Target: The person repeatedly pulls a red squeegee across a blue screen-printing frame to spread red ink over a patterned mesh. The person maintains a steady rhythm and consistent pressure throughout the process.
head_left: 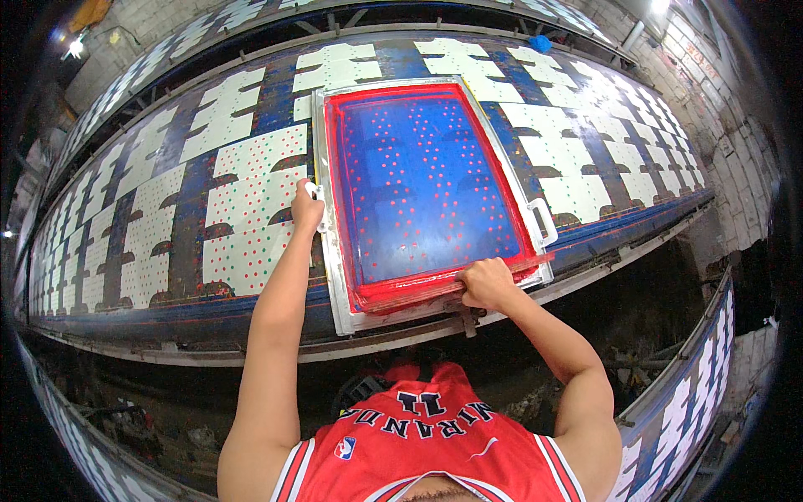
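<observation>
A screen-printing frame (pixel 335 284) with a silvery metal border lies on the long printing table in front of me. Its blue mesh (pixel 427 201) is scattered with small red dots and edged in red ink. My left hand (pixel 307 209) is closed round the white handle (pixel 318 194) on the frame's left side. At the near end, my right hand (pixel 488 284) grips a squeegee (pixel 410 296), which lies across the red-inked strip of the screen. A second white handle (pixel 544 221) on the right side is free of any hand.
White cut fabric pieces lie in rows on the dark blue table (pixel 180 293). Those left of the frame (pixel 251 243) bear red and green dots; pieces at right (pixel 565 186) look plain. A blue lump (pixel 540 43) rests at the far edge. Another table (pixel 686 410) stands behind at right.
</observation>
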Available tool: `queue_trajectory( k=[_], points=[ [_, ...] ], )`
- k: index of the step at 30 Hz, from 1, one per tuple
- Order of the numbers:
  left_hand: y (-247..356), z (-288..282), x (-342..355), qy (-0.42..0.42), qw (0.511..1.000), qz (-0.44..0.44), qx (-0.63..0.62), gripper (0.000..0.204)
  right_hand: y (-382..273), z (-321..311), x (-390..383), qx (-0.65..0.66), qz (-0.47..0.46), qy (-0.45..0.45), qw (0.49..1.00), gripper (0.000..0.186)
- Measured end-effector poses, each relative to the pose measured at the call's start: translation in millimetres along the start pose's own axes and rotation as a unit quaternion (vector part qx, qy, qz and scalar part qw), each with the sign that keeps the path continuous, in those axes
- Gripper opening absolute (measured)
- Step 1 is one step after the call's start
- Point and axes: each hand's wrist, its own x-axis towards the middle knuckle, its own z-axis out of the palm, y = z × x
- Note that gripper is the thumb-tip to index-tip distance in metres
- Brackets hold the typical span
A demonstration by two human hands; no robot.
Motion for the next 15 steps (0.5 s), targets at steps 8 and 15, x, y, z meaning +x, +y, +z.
queue_trajectory(
  k=[8, 15],
  points=[
    [-0.4, 0.6, 0.3, 0.002, 1.000, -0.009, -0.004, 0.061, 15.1, 49.6, -12.8, 0.034, -0.037, 0.183, 0.982, 0.040],
    [2.6, 1.2, -0.5, 0.008, 1.000, -0.019, 0.011, 0.061, 45.1, 52.5, 30.2, 0.031, -0.068, 0.212, 0.974, 0.047]
  ],
)
